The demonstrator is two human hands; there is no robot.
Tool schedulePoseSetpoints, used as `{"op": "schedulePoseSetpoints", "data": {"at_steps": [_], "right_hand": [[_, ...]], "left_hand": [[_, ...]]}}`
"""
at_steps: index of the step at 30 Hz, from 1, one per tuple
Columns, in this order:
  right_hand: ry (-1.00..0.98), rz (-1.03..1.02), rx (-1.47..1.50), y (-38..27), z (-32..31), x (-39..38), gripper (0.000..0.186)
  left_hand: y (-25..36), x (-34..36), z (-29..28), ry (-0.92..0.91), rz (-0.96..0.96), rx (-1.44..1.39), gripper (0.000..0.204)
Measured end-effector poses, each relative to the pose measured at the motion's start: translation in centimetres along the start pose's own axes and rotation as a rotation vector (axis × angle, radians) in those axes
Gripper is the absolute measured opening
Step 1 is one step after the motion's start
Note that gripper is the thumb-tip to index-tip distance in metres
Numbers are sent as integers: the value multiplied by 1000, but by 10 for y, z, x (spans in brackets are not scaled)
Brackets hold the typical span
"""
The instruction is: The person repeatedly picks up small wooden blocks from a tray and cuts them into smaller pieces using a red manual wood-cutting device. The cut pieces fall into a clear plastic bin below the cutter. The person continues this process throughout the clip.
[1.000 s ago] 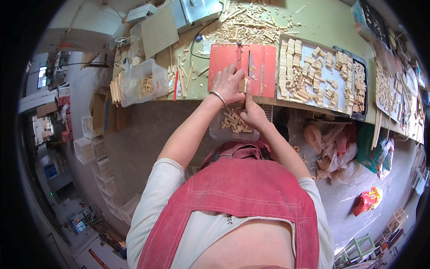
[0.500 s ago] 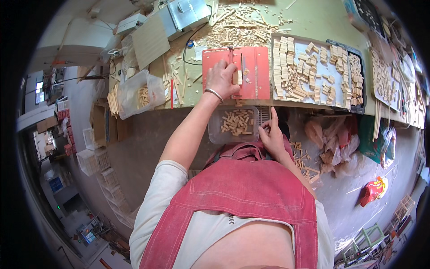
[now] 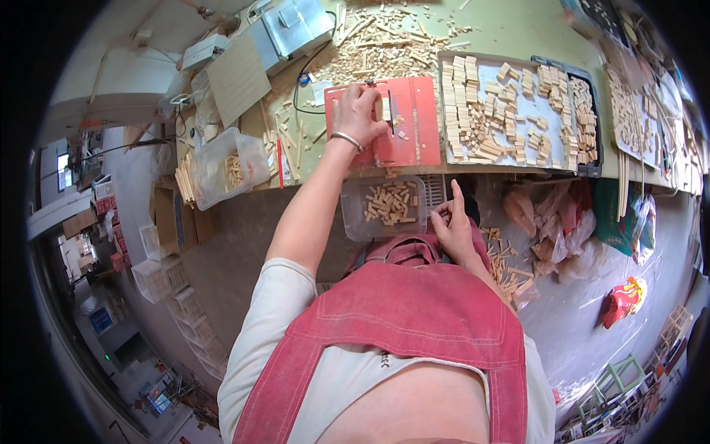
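My left hand (image 3: 355, 118), with a bangle at the wrist, is over the red plate (image 3: 419, 122) on the worktable. Its fingers are closed on a small pale wooden block (image 3: 384, 109), beside a dark slot in the plate. Small offcuts lie just right of the slot. My right hand (image 3: 456, 231) is low, at the right side of a clear plastic box (image 3: 355, 220) holding wooden pieces (image 3: 392, 203). Its index finger points away from me and its thumb stands apart; nothing shows in it. The other fingers are partly hidden.
A tray (image 3: 523, 111) of wooden blocks stands right of the plate, a dark-rimmed crate (image 3: 600, 137) beside it. Offcuts (image 3: 384, 44) are heaped behind. A clear bin (image 3: 211, 185) and a red stick (image 3: 280, 163) are at left. Plastic bags (image 3: 555, 229) hang below the table's right side.
My left hand has moved a little away from me along the slot, with the wooden block in its fingers. My right hand stays beside the box. The whole view has shifted slightly.
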State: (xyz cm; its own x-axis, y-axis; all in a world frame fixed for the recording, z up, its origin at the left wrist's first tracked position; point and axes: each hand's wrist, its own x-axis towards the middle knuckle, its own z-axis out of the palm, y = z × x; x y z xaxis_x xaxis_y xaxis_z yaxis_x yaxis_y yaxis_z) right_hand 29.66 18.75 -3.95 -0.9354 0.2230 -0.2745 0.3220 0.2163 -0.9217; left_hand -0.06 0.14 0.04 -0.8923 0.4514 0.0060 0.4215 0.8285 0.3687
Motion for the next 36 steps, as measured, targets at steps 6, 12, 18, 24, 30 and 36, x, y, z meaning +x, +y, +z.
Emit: {"op": "schedulePoseSetpoints", "data": {"at_steps": [6,12,18,24,30,36], "right_hand": [[16,-21,5,5,-4,-4,94],[21,-18,15,16,-8,-1,90],[24,-12,52,23,-10,-7,88],[41,15,85,30,-20,-15,85],[104,2,101,42,-59,-7,84],[159,28,47,36,-138,6,57]], "left_hand": [[3,-1,-5,-3,0,77,54],[18,-49,-2,26,66,100,57],[26,-86,0,41,102,77,55],[37,-114,-5,-15,132,115,58],[65,-167,-21,-7,213,109,64],[68,-216,-24,-40,-68,162,61]]}}
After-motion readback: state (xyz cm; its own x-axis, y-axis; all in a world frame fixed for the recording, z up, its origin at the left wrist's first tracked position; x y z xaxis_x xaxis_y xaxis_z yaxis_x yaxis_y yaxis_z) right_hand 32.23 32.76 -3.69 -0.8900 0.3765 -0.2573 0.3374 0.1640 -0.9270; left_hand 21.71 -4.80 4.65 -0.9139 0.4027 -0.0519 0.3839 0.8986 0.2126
